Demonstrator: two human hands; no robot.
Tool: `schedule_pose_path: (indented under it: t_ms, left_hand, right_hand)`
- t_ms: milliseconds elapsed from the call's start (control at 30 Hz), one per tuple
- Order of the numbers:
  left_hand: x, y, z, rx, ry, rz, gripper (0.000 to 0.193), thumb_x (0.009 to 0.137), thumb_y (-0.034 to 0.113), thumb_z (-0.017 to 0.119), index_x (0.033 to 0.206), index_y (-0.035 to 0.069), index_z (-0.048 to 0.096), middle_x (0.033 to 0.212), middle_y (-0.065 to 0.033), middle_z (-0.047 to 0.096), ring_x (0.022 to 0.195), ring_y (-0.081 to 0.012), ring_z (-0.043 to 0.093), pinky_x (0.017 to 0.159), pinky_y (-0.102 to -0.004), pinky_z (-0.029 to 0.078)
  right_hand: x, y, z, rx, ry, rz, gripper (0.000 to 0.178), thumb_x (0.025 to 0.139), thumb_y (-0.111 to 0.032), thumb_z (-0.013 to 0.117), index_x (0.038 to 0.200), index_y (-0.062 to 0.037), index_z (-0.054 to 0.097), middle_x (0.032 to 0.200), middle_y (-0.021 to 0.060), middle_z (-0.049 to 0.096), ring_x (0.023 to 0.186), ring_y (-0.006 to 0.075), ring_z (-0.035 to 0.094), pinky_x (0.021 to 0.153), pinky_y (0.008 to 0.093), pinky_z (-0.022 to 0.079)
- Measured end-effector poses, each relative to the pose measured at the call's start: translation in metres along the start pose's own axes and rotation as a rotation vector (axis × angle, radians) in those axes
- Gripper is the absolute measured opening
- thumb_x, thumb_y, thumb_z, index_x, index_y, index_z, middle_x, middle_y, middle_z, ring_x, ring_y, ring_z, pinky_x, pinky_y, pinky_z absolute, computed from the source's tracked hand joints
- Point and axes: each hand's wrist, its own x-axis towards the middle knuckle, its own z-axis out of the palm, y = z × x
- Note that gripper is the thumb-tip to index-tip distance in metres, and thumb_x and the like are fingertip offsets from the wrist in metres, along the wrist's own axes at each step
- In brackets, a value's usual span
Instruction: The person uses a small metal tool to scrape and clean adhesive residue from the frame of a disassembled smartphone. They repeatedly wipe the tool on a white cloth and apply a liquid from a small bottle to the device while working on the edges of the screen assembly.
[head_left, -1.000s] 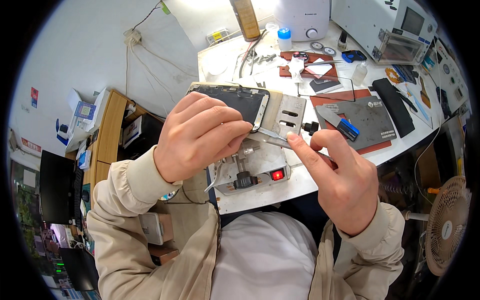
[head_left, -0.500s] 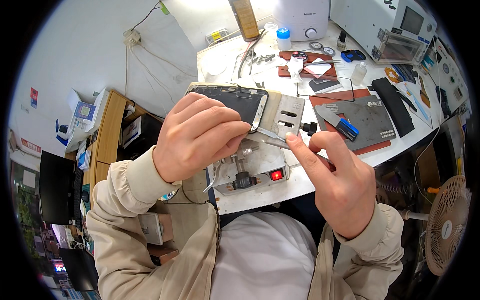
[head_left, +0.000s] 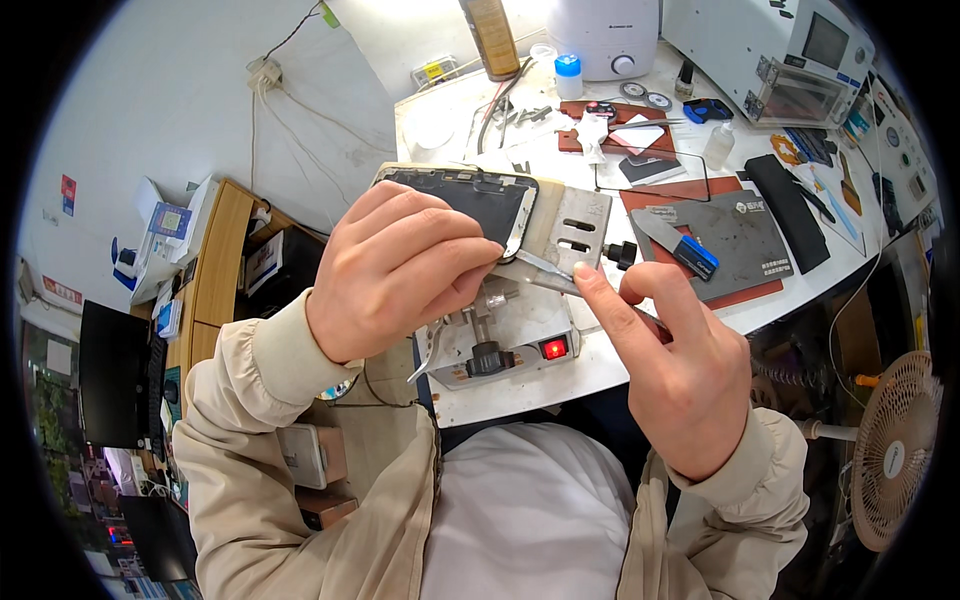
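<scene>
A dark phone screen panel (head_left: pixel 488 198) with a pale strip along its right end lies on a metal clamping plate (head_left: pixel 592 215) above a box-shaped heating stand (head_left: pixel 530 352). Over the panel's near edge, my left hand (head_left: pixel 395 270) has its fingers pinched together by the near right corner. What sits between those fingertips is hidden. My right hand (head_left: pixel 680 360) grips a thin metal blade (head_left: pixel 543 263), its index finger stretched along it. The blade's tip reaches the panel's corner, close to my left fingertips.
Right of the plate, a blue-handled scraper (head_left: pixel 690 252) rests on a grey mat (head_left: pixel 740 245). Behind are a blue-capped bottle (head_left: pixel 568 80), tweezers (head_left: pixel 650 125) and a brown pad (head_left: pixel 600 143). A black knob (head_left: pixel 622 255) juts from the plate. A fan (head_left: pixel 893 455) stands right.
Both hands keep nearly the same places. The blade and the screen panel show only a very slight shift.
</scene>
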Motion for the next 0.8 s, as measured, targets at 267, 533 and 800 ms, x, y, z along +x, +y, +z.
schedule_pose_path:
  t_ms: [267, 533, 800]
  left_hand:
    - [-0.0009, 0.0004, -0.0007, 0.004, -0.004, -0.003, 0.034, 0.069, -0.004, 0.088, 0.099, 0.008, 0.080, 0.094, -0.0032, 0.074, 0.085, -0.0238, 0.071, 0.075, -0.0366, 0.054]
    - [-0.0009, 0.0004, -0.0009, 0.005, -0.012, -0.005, 0.033, 0.069, -0.004, 0.088, 0.099, 0.008, 0.080, 0.094, -0.0031, 0.075, 0.084, -0.0233, 0.070, 0.074, -0.0363, 0.053]
    - [0.0005, 0.0020, -0.0015, 0.019, -0.006, -0.019, 0.032, 0.070, -0.003, 0.087, 0.100, 0.008, 0.080, 0.094, -0.0026, 0.074, 0.084, -0.0223, 0.070, 0.074, -0.0358, 0.053]
  right_hand:
    - [-0.0008, -0.0031, 0.0009, -0.008, 0.000, 0.017, 0.052, 0.080, 0.000, 0.077, 0.132, -0.0035, 0.078, 0.104, 0.0040, 0.057, 0.071, 0.0147, 0.063, 0.052, 0.0318, 0.051]
    - [-0.0025, -0.0058, 0.0033, -0.002, 0.010, 0.032, 0.052, 0.080, -0.001, 0.077, 0.133, -0.0035, 0.078, 0.106, 0.0034, 0.057, 0.072, 0.0143, 0.063, 0.053, 0.0313, 0.051]
    - [-0.0023, -0.0066, 0.0017, 0.014, 0.000, 0.044, 0.054, 0.080, 0.000, 0.077, 0.133, -0.0034, 0.078, 0.105, 0.0037, 0.057, 0.071, 0.0146, 0.062, 0.054, 0.0314, 0.051]
